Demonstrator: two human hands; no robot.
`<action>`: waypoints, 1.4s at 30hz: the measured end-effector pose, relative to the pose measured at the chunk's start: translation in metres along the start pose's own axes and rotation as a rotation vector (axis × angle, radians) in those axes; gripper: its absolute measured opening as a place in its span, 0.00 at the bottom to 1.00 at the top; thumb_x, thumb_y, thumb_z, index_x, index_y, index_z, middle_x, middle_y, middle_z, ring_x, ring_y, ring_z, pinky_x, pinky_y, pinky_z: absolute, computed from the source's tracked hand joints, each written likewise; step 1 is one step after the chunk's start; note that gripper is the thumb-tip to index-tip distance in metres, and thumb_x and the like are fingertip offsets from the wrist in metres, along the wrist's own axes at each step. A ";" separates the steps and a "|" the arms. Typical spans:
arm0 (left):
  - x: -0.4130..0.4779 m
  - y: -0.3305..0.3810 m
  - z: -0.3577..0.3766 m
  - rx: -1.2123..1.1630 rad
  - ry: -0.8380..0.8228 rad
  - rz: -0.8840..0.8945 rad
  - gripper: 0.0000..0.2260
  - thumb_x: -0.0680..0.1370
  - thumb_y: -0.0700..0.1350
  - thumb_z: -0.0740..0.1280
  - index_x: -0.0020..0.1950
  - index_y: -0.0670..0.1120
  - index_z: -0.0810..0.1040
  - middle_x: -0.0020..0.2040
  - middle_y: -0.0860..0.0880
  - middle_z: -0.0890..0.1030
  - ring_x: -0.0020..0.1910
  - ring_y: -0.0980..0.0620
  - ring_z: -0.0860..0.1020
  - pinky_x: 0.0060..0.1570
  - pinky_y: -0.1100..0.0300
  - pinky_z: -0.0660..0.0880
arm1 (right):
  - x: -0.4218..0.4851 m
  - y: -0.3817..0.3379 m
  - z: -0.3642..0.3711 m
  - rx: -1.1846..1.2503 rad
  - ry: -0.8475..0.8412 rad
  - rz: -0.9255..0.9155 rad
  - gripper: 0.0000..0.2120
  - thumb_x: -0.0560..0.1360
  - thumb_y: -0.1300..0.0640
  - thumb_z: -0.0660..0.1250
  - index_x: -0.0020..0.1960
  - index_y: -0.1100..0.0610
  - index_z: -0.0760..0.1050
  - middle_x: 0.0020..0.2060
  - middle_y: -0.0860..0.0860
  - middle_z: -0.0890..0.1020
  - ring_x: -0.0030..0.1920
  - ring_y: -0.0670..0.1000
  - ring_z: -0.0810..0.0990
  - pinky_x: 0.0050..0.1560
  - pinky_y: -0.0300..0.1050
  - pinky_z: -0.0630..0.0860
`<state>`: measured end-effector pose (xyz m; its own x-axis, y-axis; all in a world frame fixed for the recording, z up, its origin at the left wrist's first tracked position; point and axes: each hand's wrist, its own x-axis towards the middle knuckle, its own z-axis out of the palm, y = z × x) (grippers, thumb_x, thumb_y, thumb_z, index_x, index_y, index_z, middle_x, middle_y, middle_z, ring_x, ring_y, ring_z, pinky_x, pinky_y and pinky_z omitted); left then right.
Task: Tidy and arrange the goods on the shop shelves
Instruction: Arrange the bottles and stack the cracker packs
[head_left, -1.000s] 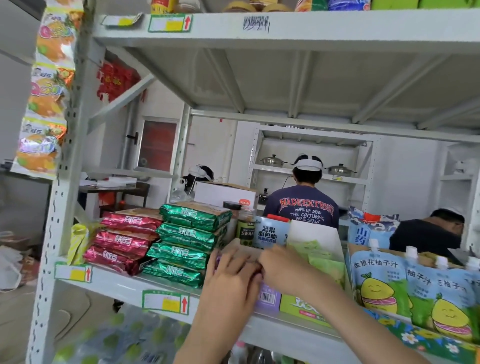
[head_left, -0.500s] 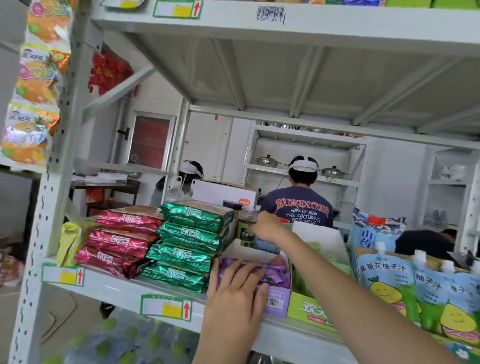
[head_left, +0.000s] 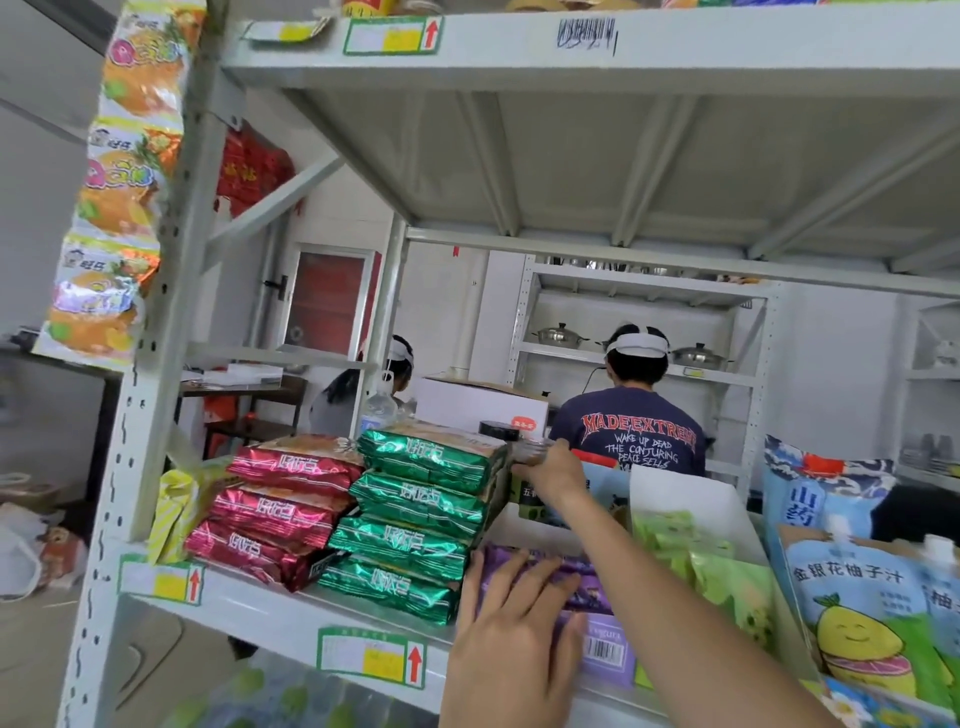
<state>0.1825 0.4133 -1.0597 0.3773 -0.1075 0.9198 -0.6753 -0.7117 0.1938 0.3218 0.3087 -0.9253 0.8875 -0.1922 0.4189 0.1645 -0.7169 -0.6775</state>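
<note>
My left hand (head_left: 514, 639) lies flat, fingers straight, on the purple snack packs in an open purple display box (head_left: 605, 649) at the front edge of the shelf (head_left: 270, 613). My right hand (head_left: 553, 475) reaches over that box to the back of the shelf. Its fingers curl over the top of a small jar with a green label (head_left: 527, 501), which stands behind the stack of green foil packs (head_left: 415, 519). My right forearm hides most of a blue pack behind the jar.
Red foil packs (head_left: 280, 509) and a yellow pack (head_left: 176, 504) lie left of the green stack. A green snack box (head_left: 717, 577), a white card (head_left: 685, 504), a blue bag (head_left: 821, 493) and juice pouches (head_left: 857, 618) fill the right. Two people stand behind the shelf.
My right hand left the purple box and reached back to the jar. My left hand stayed on the purple packs, and the box's flap is now open.
</note>
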 end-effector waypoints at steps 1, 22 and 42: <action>-0.001 0.000 -0.001 -0.008 -0.002 -0.001 0.14 0.76 0.58 0.62 0.57 0.61 0.83 0.60 0.64 0.81 0.62 0.59 0.76 0.69 0.51 0.64 | 0.001 -0.001 -0.001 -0.013 0.009 0.011 0.17 0.77 0.56 0.75 0.56 0.58 0.68 0.57 0.55 0.80 0.56 0.58 0.80 0.48 0.46 0.75; 0.030 0.101 -0.101 -1.283 -0.361 -0.673 0.24 0.78 0.64 0.66 0.62 0.46 0.83 0.58 0.37 0.83 0.52 0.34 0.83 0.47 0.42 0.81 | -0.264 -0.010 -0.136 1.035 0.121 -0.267 0.16 0.76 0.51 0.70 0.62 0.55 0.81 0.55 0.50 0.86 0.59 0.52 0.83 0.62 0.50 0.78; 0.010 0.157 -0.062 -0.631 0.030 -0.269 0.32 0.65 0.62 0.79 0.61 0.56 0.68 0.49 0.53 0.76 0.50 0.50 0.77 0.47 0.51 0.76 | -0.294 0.059 -0.157 0.840 0.079 -0.344 0.19 0.84 0.60 0.60 0.73 0.50 0.74 0.65 0.40 0.81 0.67 0.38 0.77 0.66 0.36 0.74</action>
<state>0.0411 0.3434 -0.9987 0.5722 0.0422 0.8191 -0.8038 -0.1695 0.5702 0.0034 0.2177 -0.9938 0.7046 -0.1251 0.6985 0.7016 -0.0251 -0.7121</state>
